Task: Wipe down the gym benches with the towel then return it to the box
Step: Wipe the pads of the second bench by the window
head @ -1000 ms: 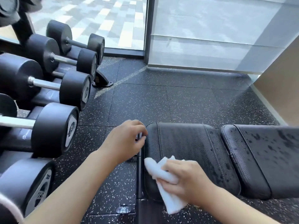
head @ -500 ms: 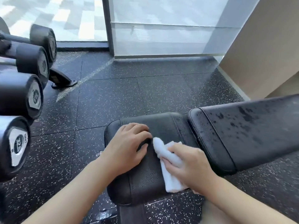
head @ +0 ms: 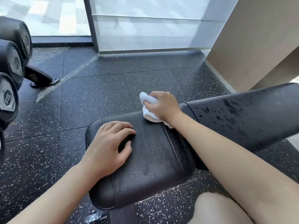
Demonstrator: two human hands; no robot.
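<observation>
A black padded bench seat fills the lower middle of the head view. Its longer back pad runs off to the right and is speckled with wet drops. My right hand presses a crumpled white towel on the far edge of the seat, close to the gap between the two pads. My left hand lies flat on the near left part of the seat, fingers slightly spread, holding nothing. No box is in view.
Black dumbbells on a rack line the left edge, and the rack's foot juts onto the speckled rubber floor. A glass wall stands behind, a beige wall at right. My bare knee shows at the bottom.
My right hand has swept the towel from the near side of the seat to its far edge. My left hand stayed on the seat. The view has shifted right and closer.
</observation>
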